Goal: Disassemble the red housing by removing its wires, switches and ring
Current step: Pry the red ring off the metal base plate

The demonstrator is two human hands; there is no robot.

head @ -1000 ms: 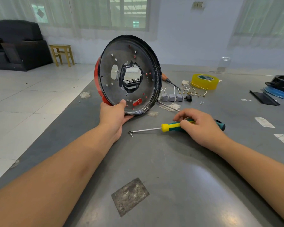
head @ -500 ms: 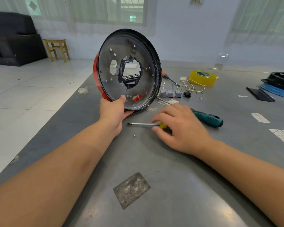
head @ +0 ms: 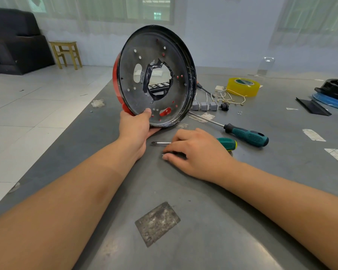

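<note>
The left hand (head: pixel 136 123) grips the lower rim of the red housing (head: pixel 154 76), thumb over the inner edge and fingers behind, propping it upright on edge near the left side of the tabletop (head: pixel 203 221). The housing looks like thin pressed metal: stiff, fairly light, a shallow dish with a dark inner face and a jagged central hole. That torn edge seems sharp, so the smooth rolled rim is probably the safest place to hold, as it is held now. Balanced on edge, it would likely roll or tip if let go.

Just right of it, the right hand (head: pixel 197 152) lies low on the tabletop, fingertips curled and pinching at a tiny screw (head: pixel 163 154); whether the screw is actually held, I cannot tell. Under this hand lies a green-and-yellow screwdriver (head: pixel 226 143), tip pointing left. A piece that small is slippery and easily lost on smooth metal.

Farther right lie a second screwdriver (head: pixel 246 134), three grey switches (head: pixel 204 106), loose wires (head: pixel 230 97) and a yellow tape roll (head: pixel 243 86).
</note>
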